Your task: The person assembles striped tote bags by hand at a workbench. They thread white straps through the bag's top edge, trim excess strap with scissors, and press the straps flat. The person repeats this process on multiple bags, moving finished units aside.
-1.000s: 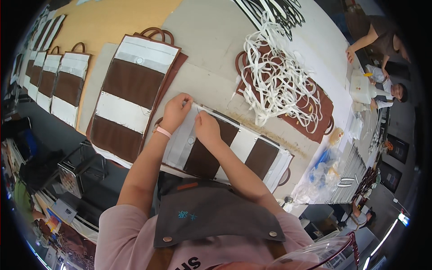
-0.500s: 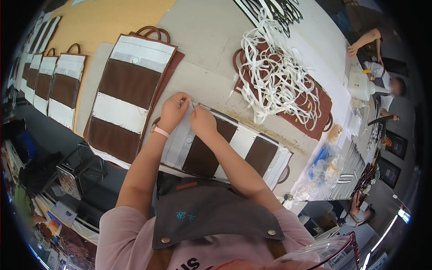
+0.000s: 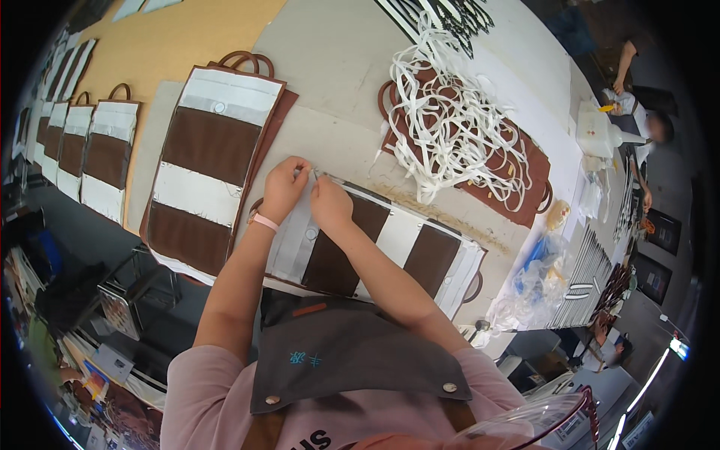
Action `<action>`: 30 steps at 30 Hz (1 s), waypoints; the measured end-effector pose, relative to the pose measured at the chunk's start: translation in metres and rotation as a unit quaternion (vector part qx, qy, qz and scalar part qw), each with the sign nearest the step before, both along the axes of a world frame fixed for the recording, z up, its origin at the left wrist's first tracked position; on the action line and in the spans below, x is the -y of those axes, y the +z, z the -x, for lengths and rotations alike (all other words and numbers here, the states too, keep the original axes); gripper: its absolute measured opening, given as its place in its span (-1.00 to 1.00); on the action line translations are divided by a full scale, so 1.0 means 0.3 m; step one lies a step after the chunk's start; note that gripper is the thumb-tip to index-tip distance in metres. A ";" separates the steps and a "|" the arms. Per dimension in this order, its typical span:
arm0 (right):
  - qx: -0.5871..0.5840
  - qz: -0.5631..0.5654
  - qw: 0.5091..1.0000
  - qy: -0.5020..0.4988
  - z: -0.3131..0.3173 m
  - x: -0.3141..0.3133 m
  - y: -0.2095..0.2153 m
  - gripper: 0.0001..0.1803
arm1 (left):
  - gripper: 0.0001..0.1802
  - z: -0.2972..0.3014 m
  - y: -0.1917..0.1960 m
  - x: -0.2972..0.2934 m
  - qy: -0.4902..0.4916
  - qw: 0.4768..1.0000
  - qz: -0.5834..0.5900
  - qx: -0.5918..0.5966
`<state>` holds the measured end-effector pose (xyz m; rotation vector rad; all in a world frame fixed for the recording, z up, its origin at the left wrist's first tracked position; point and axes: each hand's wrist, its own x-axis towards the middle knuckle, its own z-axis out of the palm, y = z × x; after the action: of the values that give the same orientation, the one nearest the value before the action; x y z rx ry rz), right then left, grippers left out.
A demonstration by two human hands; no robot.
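A long bag panel (image 3: 396,231) with brown and white bands lies flat before me, brown handles showing at both ends. At its far left corner, my left hand (image 3: 285,185) pinches the edge with thumb and fingers; a pink band circles that wrist. Close beside it, my right hand (image 3: 331,203) is closed in a pinch at the same edge, its fingertips a little apart from the left ones. Any small thing between the fingertips is too small to make out. To the left lies a stack of similar brown and white bag panels (image 3: 211,139) with handles.
A tangled heap of white straps (image 3: 448,112) covers brown pieces (image 3: 517,206) at the right. Black and white strips lie at the far edge. More panels (image 3: 107,154) line the yellow board. Clear plastic bags (image 3: 541,277) and a white bottle (image 3: 596,135) sit rightward. Other people work beyond.
Both hands stay pinched at the panel's corner, with only a slight shift of the fingers. The whole view has shifted slightly. At the far right, another person's arm has moved.
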<state>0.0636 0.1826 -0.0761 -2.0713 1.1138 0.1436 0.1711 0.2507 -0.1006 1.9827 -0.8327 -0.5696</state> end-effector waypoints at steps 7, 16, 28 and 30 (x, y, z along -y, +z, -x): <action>0.023 -0.006 0.999 -0.046 -0.004 -0.017 -0.009 -0.76 | -0.88 0.000 -0.010 -0.005 0.002 1.000 -0.002 -0.004; 0.171 -0.014 0.969 -0.177 0.049 0.130 0.078 -0.82 | -0.88 -0.004 -0.006 -0.009 0.001 1.000 0.005 -0.001; 0.054 0.001 0.997 0.046 0.008 0.020 -0.014 -0.76 | -0.85 0.000 -0.012 -0.007 0.012 0.999 0.036 -0.022; 0.046 0.009 0.997 0.053 0.002 0.022 -0.020 -0.75 | -0.86 0.000 -0.011 -0.010 0.013 0.999 0.030 -0.021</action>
<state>0.0631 0.1758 -0.0820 -2.1320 0.9537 0.0887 0.1712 0.2536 -0.1040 1.9176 -0.7889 -0.5617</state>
